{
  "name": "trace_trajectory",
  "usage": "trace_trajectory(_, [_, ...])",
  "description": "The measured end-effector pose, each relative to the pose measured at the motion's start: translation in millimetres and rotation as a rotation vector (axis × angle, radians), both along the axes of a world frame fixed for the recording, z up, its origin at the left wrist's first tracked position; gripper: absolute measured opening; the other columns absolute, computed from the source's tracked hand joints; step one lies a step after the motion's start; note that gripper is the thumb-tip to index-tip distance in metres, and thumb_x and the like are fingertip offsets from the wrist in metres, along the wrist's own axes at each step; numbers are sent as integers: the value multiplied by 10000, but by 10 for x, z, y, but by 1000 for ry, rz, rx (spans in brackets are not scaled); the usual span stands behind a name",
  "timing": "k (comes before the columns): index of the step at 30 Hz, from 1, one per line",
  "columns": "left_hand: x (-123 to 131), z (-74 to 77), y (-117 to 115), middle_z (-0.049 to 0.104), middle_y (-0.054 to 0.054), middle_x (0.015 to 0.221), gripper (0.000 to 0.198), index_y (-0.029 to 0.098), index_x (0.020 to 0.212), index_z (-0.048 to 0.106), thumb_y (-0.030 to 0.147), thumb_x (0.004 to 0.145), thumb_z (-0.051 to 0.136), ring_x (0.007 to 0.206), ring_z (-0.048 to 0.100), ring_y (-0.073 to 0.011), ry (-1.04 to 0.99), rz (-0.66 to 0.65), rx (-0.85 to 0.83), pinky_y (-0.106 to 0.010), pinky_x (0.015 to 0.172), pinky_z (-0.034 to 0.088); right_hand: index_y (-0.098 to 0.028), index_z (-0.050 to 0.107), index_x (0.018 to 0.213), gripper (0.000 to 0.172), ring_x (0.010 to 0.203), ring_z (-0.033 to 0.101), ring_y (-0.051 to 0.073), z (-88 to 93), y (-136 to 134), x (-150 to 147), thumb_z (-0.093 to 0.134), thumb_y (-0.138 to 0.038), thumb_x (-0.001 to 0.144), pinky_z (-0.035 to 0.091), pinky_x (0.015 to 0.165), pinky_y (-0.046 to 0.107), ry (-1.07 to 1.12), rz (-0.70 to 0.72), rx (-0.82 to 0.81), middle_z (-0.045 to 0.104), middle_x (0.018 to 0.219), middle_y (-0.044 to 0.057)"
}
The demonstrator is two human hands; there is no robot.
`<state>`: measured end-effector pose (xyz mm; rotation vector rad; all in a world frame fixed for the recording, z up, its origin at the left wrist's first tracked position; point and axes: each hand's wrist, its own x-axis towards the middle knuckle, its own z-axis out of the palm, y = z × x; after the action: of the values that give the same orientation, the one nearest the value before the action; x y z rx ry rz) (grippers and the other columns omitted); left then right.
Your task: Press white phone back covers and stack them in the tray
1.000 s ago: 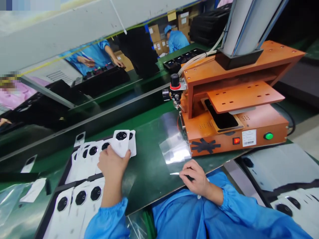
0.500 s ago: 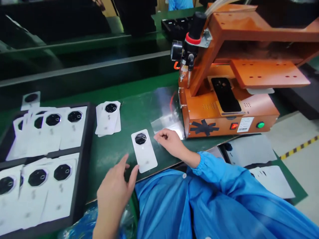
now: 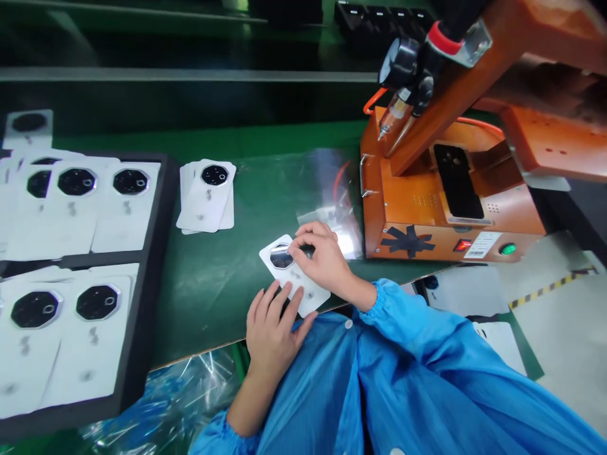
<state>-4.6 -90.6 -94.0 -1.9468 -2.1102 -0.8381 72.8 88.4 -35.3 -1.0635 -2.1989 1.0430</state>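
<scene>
A white phone back cover with a black octagonal camera window lies tilted on the green bench near its front edge. My left hand rests flat against its lower left edge, fingers spread, the tips touching the cover. Over the camera window, thumb and forefinger of my right hand are pinched together at the window's right side. Whether a thin film is between them cannot be made out. A pale reflection or film crosses part of the window. To the left lies a small stack of similar covers.
A black tray at left holds several covers. At right stands an orange press machine with a black phone-shaped fixture, gauge and raised plate. Clear plastic sheet lies beside it. Plastic bags are below the bench edge.
My left hand has moved right onto the cover's lower edge. My right hand has come left to the camera window. The cover has turned and shifted slightly right, and the view has tilted down.
</scene>
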Motion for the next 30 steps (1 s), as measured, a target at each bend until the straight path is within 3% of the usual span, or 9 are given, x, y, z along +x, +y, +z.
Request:
trace_trajectory(8, [-34, -66, 2, 716, -124, 1274, 544, 204, 1297, 668, 432, 820, 799, 1290, 621, -323, 20, -9, 27, -484, 1157, 407, -224, 741, 791, 143, 1029, 550, 200, -118, -117, -174, 660, -223, 909, 334, 880, 380, -140, 58, 63, 674, 1021, 18])
trace_trajectory(30, [-27, -57, 7, 733, -110, 1239, 544, 220, 1268, 697, 434, 786, 830, 1258, 641, -319, 16, 10, 46, -474, 1141, 425, -219, 724, 797, 188, 1007, 541, 198, -238, -21, -125, 632, -278, 949, 300, 845, 371, -178, -13, 211, 663, 1007, 26])
